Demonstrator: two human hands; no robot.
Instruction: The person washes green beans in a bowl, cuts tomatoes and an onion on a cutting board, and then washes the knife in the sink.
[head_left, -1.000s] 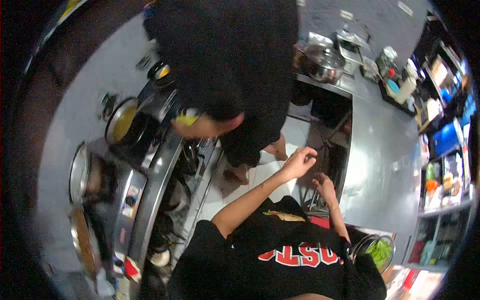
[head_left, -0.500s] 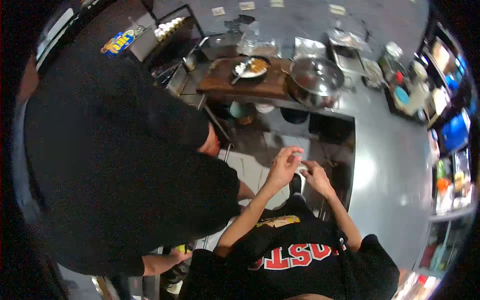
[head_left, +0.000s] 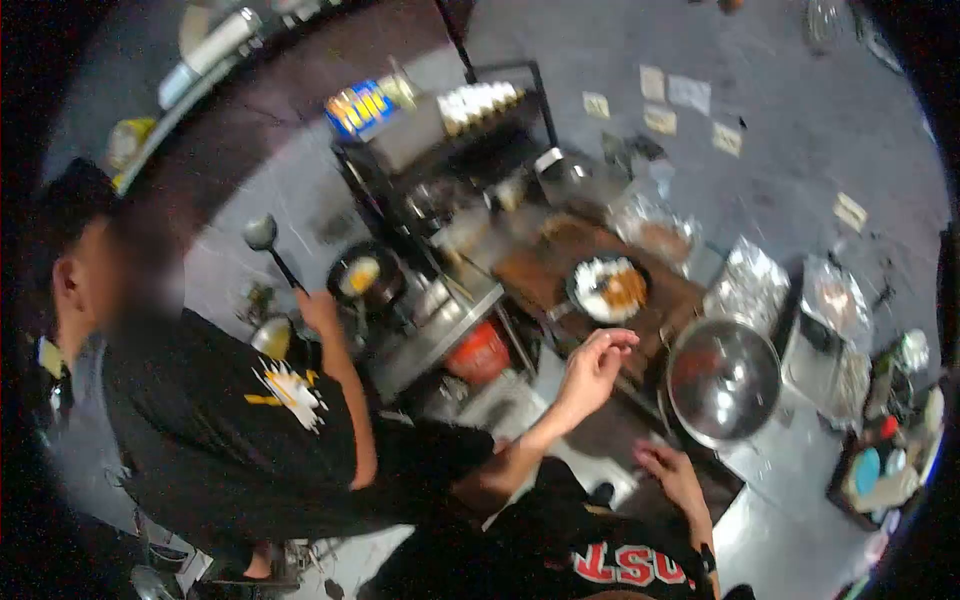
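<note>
The pan of rice [head_left: 610, 288] sat at centre frame on the wooden board [head_left: 545, 270], its handle seemingly pointing lower left, its long axis slanting from lower left to upper right; the left hand [head_left: 593, 368] hovered just below it, fingers curled toward the thumb, grip impossible to tell; the right hand [head_left: 672, 474] lay open and empty beneath the lidded pot [head_left: 722, 380]; a co-worker [head_left: 230, 440] with a raised ladle [head_left: 262, 235] crowded the left; bare steel counter [head_left: 790, 500] lay lower right.
</note>
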